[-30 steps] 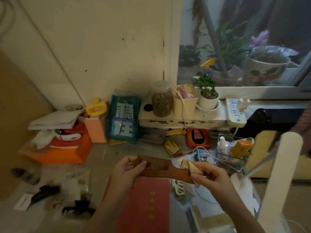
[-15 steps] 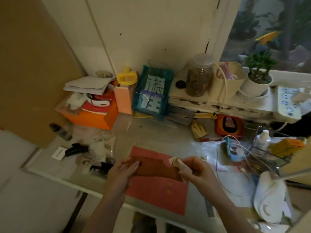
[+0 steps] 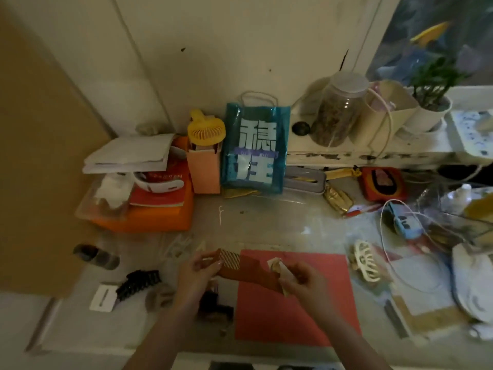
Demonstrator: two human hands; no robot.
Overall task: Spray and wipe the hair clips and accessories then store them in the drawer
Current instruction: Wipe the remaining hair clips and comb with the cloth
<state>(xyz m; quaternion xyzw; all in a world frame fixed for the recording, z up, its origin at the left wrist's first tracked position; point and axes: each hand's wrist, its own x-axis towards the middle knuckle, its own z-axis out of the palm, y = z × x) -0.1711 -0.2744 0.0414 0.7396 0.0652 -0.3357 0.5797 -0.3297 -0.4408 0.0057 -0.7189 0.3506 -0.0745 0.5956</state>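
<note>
Two hands hold one brown wooden comb [image 3: 240,265] above the desk [image 3: 280,225]. The left hand [image 3: 198,273] pinches its toothed end with curled fingers; the right hand [image 3: 304,279] clamps one small folded cloth [image 3: 277,265] against the handle. One black claw clip [image 3: 138,284] lies left, one cream claw clip [image 3: 364,260] right of one red sheet [image 3: 306,303].

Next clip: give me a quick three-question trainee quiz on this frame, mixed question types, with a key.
1. True or false: the left hand holds the toothed end of the brown comb.
2. What does the right hand pinch against the comb? A) spray bottle B) folded wipe C) black claw clip
3. The cream claw clip lies to the ___ of the red mat.

Key: 1 true; 2 B; 3 right.
</note>
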